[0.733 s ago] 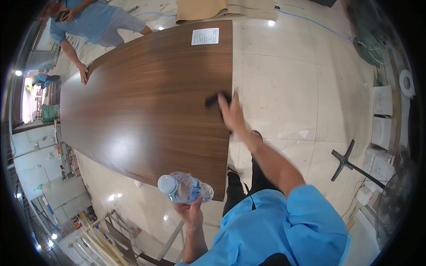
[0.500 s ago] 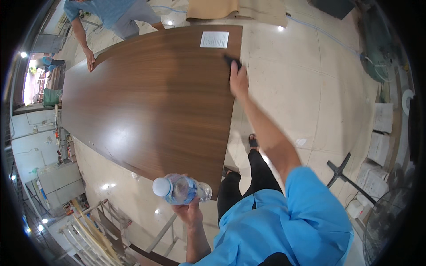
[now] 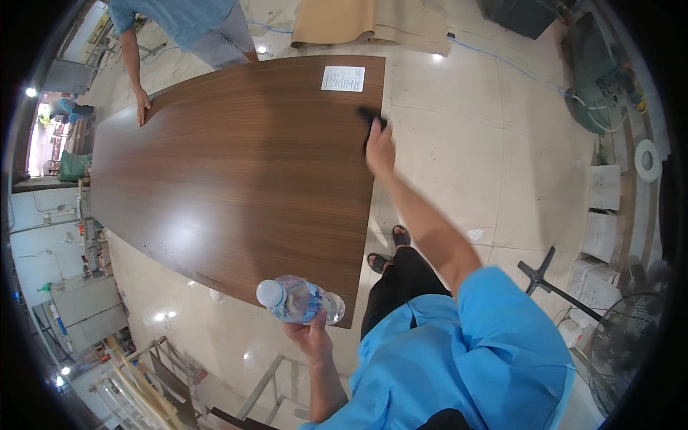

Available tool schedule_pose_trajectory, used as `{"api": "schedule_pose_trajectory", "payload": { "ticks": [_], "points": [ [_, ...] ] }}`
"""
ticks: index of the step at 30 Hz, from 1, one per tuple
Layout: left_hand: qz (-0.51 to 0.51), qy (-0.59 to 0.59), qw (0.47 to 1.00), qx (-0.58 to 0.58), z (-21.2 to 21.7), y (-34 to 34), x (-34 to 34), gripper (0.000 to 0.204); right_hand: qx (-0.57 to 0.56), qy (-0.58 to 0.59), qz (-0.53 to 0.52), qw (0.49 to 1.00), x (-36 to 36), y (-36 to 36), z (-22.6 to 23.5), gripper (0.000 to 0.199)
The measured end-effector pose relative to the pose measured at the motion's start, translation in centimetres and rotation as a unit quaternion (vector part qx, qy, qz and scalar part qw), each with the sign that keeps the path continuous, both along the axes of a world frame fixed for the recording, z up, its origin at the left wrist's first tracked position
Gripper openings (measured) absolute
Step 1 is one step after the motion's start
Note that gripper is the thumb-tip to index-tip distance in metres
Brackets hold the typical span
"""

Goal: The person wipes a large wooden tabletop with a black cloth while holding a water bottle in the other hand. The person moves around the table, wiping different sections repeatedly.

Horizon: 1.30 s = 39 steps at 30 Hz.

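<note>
My left hand (image 3: 310,337) is closed around a clear plastic bottle (image 3: 299,301) with a white cap and a blue label. It is tilted, cap toward the left, over the near edge of a large brown wood-grain panel (image 3: 215,158). At the panel's right edge, my right hand (image 3: 380,149) grips a small black hand tool (image 3: 372,118). Motion blurs this tool, so its exact kind does not show. A white printed label (image 3: 342,78) lies on the panel's far right corner, just beyond the right hand.
Across the panel, a co-worker's hand (image 3: 142,107) rests on its far left edge. Brown sheets (image 3: 333,21) lie on the floor behind. A stand fan (image 3: 623,337) and stacked white boxes (image 3: 598,236) stand at the right. Metal racks (image 3: 161,365) fill the lower left.
The view has shifted slightly. My right hand has moved a little nearer along the panel's right edge, still holding the black tool. The bottle stays in my left hand.
</note>
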<state>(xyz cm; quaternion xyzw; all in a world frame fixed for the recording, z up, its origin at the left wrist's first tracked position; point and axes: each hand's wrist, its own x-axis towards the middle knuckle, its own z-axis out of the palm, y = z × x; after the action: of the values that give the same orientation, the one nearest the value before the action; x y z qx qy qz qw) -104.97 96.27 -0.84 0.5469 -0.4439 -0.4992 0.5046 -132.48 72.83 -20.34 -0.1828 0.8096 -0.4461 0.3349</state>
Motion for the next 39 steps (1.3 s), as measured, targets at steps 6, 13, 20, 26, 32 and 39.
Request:
{"api": "schedule_pose_trajectory", "payload": {
  "ticks": [6, 13, 20, 26, 32, 39],
  "points": [
    [0.022, 0.013, 1.0, 0.003, -0.3, -1.9, -1.3, 0.072, -0.036, 0.056, 0.032, 0.997, 7.9, 10.2, -1.6, 0.069],
    [0.073, -0.018, 0.997, 0.0, 0.0, -5.8, -6.4, 0.078, -0.003, 0.107, 0.016, 0.994, -12.3, -14.5, -3.5, 0.065],
    [0.087, 0.008, 0.996, 0.035, 1.1, -10.4, -13.2, 0.07, -0.137, 0.054, 0.043, 0.988, -3.7, -4.2, 2.6, 0.063],
    [0.097, -0.048, 0.993, 0.04, 1.5, -10.6, -16.6, 0.075, -0.09, 0.04, 0.114, 0.989, -13.1, -13.9, 1.3, 0.055],
    [0.107, -0.047, 0.991, 0.061, 1.3, -10.9, -18.2, 0.073, -0.13, 0.036, 0.061, 0.989, -6.6, -7.6, 2.0, 0.056],
    [0.173, -0.032, 0.983, 0.06, 1.1, -9.7, -18.4, 0.059, -0.203, 0.021, 0.068, 0.977, -14.1, -16.1, -2.9, 0.065]
  ]
}}
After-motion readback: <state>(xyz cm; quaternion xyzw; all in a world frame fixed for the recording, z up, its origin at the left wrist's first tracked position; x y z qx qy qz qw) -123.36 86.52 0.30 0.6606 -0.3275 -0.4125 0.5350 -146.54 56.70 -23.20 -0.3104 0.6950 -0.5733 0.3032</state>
